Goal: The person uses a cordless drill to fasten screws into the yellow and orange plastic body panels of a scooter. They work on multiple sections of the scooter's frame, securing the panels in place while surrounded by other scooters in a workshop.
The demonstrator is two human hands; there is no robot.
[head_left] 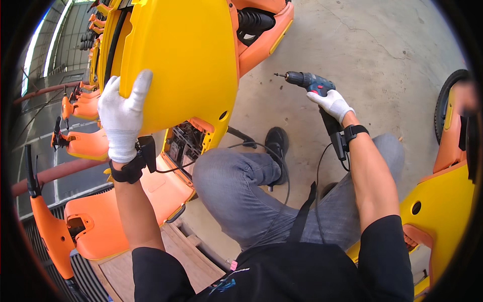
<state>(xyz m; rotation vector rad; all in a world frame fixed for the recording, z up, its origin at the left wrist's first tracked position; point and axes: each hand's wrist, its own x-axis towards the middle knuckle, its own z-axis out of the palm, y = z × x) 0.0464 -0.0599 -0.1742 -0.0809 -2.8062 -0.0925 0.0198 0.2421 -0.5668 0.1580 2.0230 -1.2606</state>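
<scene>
My left hand [122, 110], in a white glove, grips the lower left edge of a large yellow body panel [186, 60] on a scooter. Its thumb lies along the panel's face. Below the panel, an opening shows dark inner parts [183, 143], with an orange seat-shaped piece nearby. My right hand [333, 103], also gloved, is wrapped round the handle of a blue and black cordless drill [314, 83]. The drill is held over the floor, apart from the scooter, and its bit points left toward the panel.
Orange scooter parts [95, 221] stand at the left above a wooden board [176, 251]. Another yellow and orange scooter [443, 201] is close on my right, near a black tyre [448, 105]. A thin cable [287, 171] hangs across my legs. Concrete floor [372, 45] lies ahead.
</scene>
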